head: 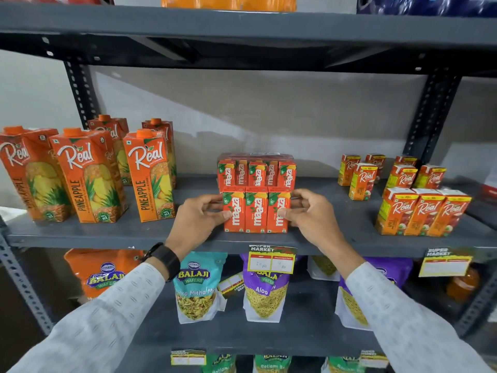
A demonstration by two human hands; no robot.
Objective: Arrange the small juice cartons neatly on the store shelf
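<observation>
Head view, middle tier of a dark grey metal shelf (113,232).

Far left, near the front edge: three tall orange "Real" pineapple juice cartons with orange caps (90,175) stand upright in a row, two more of the same behind them toward the back edge.

Left hand (197,220), wrist bearing a black watch (164,258) and a pale patterned sleeve (102,313): thumb lies on the front face of the leftmost carton of the front row, fingers curl round its left side. Grip narrow, closed against the row.

Centre, just back from the front edge: three small orange "Maaza" juice cartons (256,212) stand upright, side by side and touching, faces forward. Directly behind them sits a shrink-wrapped pack of the same small orange cartons (256,172), about five across, nearer the back edge.

Right hand (309,214): thumb on the front face of the rightmost carton, fingers bent round its right side. Grip narrow, pressing on the row from the opposite end. The two hands bracket the three cartons between them.

Right, well apart from the Maaza row: small orange-and-yellow "Real" juice cartons (423,215), three touching in a row at the front edge, others scattered loosely behind.

A yellow "Super Market" price tag (271,262) hangs from the front edge below the Maaza row. Lower tier: Balaji snack bags (197,286).
</observation>
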